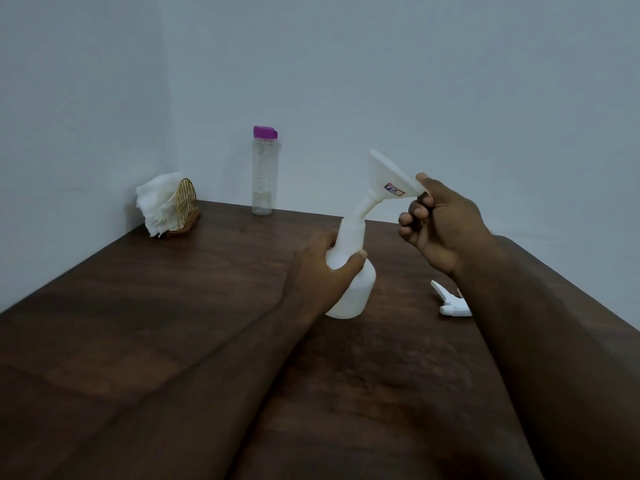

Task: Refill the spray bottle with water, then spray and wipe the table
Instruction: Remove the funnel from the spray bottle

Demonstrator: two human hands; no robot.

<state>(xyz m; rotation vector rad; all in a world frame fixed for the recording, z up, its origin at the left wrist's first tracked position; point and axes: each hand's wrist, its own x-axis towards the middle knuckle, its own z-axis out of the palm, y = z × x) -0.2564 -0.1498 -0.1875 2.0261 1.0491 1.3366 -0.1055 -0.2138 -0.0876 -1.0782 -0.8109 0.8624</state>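
A white spray bottle (356, 289) without its head stands on the dark wooden table (173, 306). My left hand (320, 275) grips it round the shoulder. A white funnel (384, 181) leans tilted with its spout in the bottle's neck; my right hand (440, 223) pinches the funnel's rim. The white spray head (450, 301) lies on the table to the right, partly hidden by my right forearm. A clear water bottle (264, 171) with a purple cap stands at the back by the wall.
A gold napkin holder (185, 209) with white tissues (157, 202) sits in the far left corner. Walls close off the table at the back and left. The table's right edge runs diagonally past my right arm.
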